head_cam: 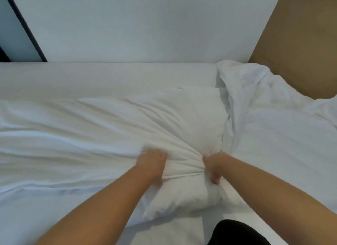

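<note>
Bedroom: bed (109, 76) with white linen, wooden headboard (299, 40), pillow (182, 120)

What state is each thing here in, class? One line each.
pillow: lying on the bed, near end bare.
pillowcase: creased, partly pulled over the pillow.
left hand: grips the pillowcase edge.
right hand: grips the pillowcase edge, fabric bunched.
duvet: crumpled, at the right.
</note>
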`<action>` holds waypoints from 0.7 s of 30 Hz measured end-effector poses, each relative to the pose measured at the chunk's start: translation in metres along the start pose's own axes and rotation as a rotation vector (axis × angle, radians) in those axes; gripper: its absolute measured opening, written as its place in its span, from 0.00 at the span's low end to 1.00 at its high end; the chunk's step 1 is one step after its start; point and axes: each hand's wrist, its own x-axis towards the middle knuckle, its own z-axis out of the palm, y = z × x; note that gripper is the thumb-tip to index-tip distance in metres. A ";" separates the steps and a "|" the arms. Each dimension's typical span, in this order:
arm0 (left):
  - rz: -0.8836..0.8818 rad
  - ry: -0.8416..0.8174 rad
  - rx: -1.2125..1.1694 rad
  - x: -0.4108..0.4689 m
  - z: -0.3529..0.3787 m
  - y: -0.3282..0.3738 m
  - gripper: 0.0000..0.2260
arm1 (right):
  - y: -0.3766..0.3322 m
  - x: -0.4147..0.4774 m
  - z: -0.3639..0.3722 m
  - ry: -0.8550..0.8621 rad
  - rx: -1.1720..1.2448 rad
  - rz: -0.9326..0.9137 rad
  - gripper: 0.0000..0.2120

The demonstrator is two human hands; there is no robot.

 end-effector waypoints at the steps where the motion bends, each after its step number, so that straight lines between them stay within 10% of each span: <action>1: 0.006 0.028 -0.044 0.003 0.008 0.015 0.44 | 0.003 0.000 0.013 0.025 0.045 -0.019 0.44; 19: -0.222 -0.469 -0.068 0.070 0.022 0.086 0.54 | 0.068 0.048 0.051 -0.278 0.327 -0.157 0.49; 21: -0.229 -0.491 -0.075 0.073 0.021 0.085 0.54 | 0.062 0.054 0.048 -0.324 0.543 -0.096 0.29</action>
